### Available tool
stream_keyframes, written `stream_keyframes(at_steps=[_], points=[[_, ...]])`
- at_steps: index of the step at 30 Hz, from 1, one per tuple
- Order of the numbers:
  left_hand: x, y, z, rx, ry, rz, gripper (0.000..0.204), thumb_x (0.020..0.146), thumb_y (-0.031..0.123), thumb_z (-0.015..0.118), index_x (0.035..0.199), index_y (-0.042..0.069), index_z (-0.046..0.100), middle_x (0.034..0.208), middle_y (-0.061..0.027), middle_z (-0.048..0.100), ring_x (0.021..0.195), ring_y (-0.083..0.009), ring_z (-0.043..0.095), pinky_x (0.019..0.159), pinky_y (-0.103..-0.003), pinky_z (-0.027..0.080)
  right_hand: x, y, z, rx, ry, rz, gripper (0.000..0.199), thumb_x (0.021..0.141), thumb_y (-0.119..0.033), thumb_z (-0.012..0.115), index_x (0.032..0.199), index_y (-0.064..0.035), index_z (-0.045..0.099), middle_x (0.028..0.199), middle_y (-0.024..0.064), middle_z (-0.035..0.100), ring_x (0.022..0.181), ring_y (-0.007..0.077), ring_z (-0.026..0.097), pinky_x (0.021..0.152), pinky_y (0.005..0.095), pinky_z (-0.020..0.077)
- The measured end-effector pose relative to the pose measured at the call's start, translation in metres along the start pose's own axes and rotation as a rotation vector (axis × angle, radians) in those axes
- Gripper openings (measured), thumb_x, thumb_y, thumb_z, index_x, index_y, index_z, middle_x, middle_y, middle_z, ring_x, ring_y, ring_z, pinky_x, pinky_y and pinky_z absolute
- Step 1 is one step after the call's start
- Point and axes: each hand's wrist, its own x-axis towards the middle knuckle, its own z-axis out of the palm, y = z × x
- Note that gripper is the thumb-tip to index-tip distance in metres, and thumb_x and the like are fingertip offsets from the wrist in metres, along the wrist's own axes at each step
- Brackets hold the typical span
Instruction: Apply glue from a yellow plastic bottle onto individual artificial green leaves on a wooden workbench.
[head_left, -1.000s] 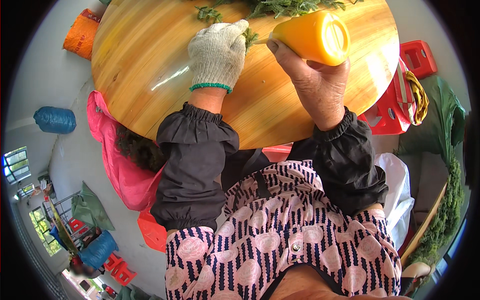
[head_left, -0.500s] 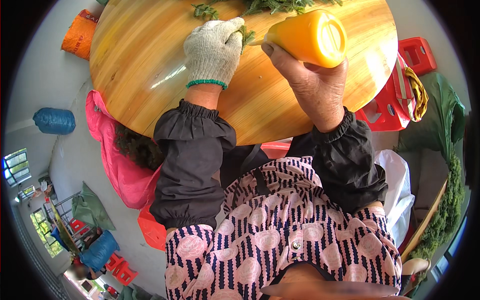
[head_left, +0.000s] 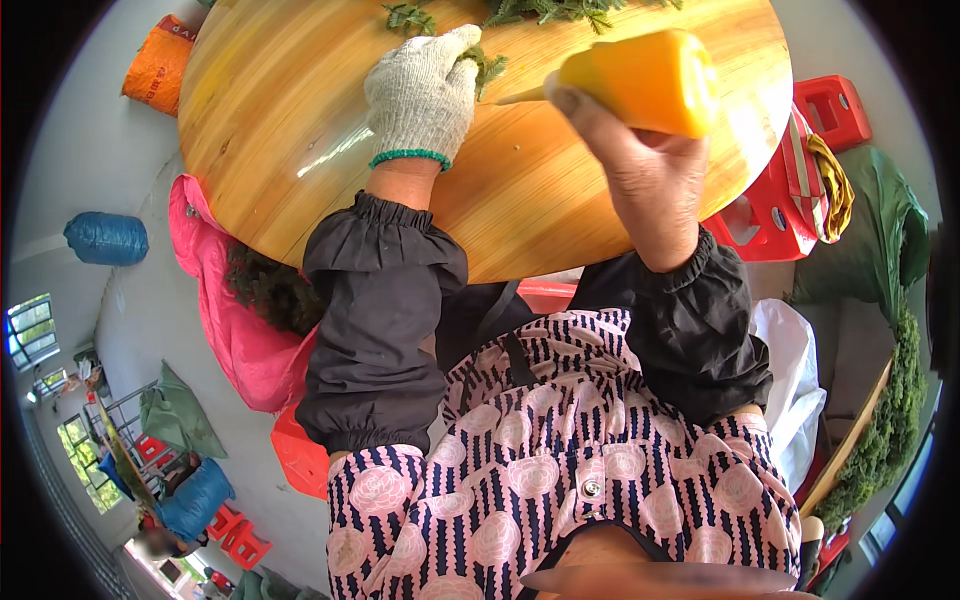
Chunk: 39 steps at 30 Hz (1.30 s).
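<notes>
My left hand (head_left: 420, 98), in a white knit glove with a green cuff, is closed on a small green conifer sprig (head_left: 486, 70) over the round wooden table (head_left: 300, 110). The sprig pokes out on the right side of the glove; its other end is hidden by the fingers. My bare right hand (head_left: 640, 150) grips a yellow squeeze bottle (head_left: 645, 80) tipped on its side. The bottle's thin nozzle (head_left: 522, 96) points left toward the sprig, with a gap between them. More conifer sprigs (head_left: 555, 10) lie along the far side of the table.
At left lie a pink plastic bag (head_left: 235, 330) with dark greenery, a blue bundle (head_left: 106, 239) and an orange bag (head_left: 158, 66). Red plastic stools (head_left: 770, 225) and a green sack (head_left: 870, 220) stand at right, near a white bag (head_left: 788, 370). Another person (head_left: 170, 535) is far off, lower left.
My right hand has drawn the bottle to the right, and its nozzle is farther from the sprig. My left hand has shifted slightly, still closed on the sprig.
</notes>
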Motion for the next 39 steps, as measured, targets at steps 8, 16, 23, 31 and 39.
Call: stream_keyframes(at_steps=[8, 16, 23, 31, 39], points=[[-0.01, -0.002, -0.004, 0.161, -0.078, -0.071, 0.039, 0.085, 0.009, 0.069, 0.123, 0.019, 0.072, 0.101, -0.0155, 0.073, 0.094, -0.037, 0.069, 0.086, -0.043, 0.057, -0.004, 0.021, -0.024, 0.298, 0.272, 0.087, 0.026, 0.091, -0.011, 0.078, 0.114, -0.005, 0.068, 0.103, 0.0044, 0.071, 0.091, 0.0147, 0.068, 0.079, 0.0307, 0.0538], [-0.055, -0.019, -0.02, -0.269, 0.044, -0.275, 0.037, 0.083, 0.011, 0.069, 0.119, 0.016, 0.073, 0.095, -0.0146, 0.072, 0.092, -0.0387, 0.068, 0.085, -0.048, 0.055, -0.005, 0.053, -0.04, 0.468, 0.36, 0.21, 0.034, 0.092, -0.012, 0.077, 0.121, -0.0059, 0.061, 0.109, 0.005, 0.066, 0.093, 0.0178, 0.064, 0.075, 0.032, 0.0534], [-0.058, 0.005, -0.035, 0.037, 0.078, -0.223, 0.045, 0.081, 0.01, 0.066, 0.125, 0.017, 0.068, 0.1, -0.0118, 0.071, 0.091, -0.0378, 0.069, 0.081, -0.05, 0.056, -0.011, 0.058, -0.036, 0.429, 0.362, 0.231, 0.033, 0.091, -0.011, 0.078, 0.12, -0.0056, 0.062, 0.108, 0.0052, 0.067, 0.094, 0.0181, 0.064, 0.075, 0.0316, 0.0535], [-0.087, 0.002, -0.056, -0.006, 0.078, -0.307, 0.034, 0.082, 0.006, 0.063, 0.111, 0.016, 0.074, 0.1, -0.01, 0.072, 0.094, -0.0343, 0.068, 0.084, -0.046, 0.054, -0.025, 0.057, -0.038, 0.31, 0.344, 0.246, 0.031, 0.092, -0.017, 0.078, 0.115, -0.0016, 0.063, 0.103, 0.008, 0.067, 0.087, 0.0182, 0.063, 0.073, 0.0301, 0.0534], [-0.175, -0.076, -0.19, 0.717, -0.267, -1.163, 0.054, 0.089, 0.027, 0.062, 0.142, 0.028, 0.054, 0.15, -0.0158, 0.05, 0.125, -0.0409, 0.06, 0.099, -0.055, 0.051, -0.027, 0.035, -0.045, 0.401, 0.353, 0.258, 0.032, 0.092, -0.017, 0.078, 0.117, -0.003, 0.063, 0.104, 0.0067, 0.067, 0.087, 0.0171, 0.063, 0.073, 0.0302, 0.0524]])
